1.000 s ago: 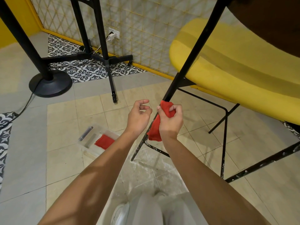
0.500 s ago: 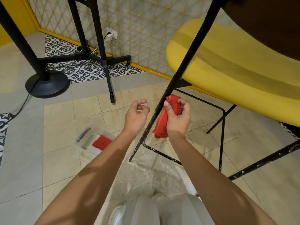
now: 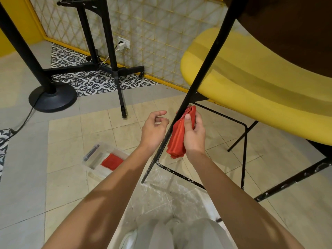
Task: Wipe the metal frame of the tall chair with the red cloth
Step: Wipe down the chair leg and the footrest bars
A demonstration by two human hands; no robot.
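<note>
The tall chair has a yellow seat [image 3: 255,83] and a black metal frame; its front leg [image 3: 208,58] slants down from the top of the view to the floor. My right hand [image 3: 195,135] grips the bunched red cloth [image 3: 177,141] and holds it against this leg just below the seat. The cloth's loose end hangs down beside the leg. My left hand [image 3: 154,130] hovers just left of the leg, fingers loosely curled, holding nothing. A thin footrest bar [image 3: 231,117] runs behind the cloth.
A clear plastic box [image 3: 103,159] with another red cloth and dark items lies on the tiled floor at lower left. A black pole on a round base [image 3: 53,97] and a black stand [image 3: 115,69] rise at the left. My shoe [image 3: 129,239] shows at the bottom.
My right hand has slid the red cloth up the leg toward the seat. The left hand has stayed beside the leg, holding nothing.
</note>
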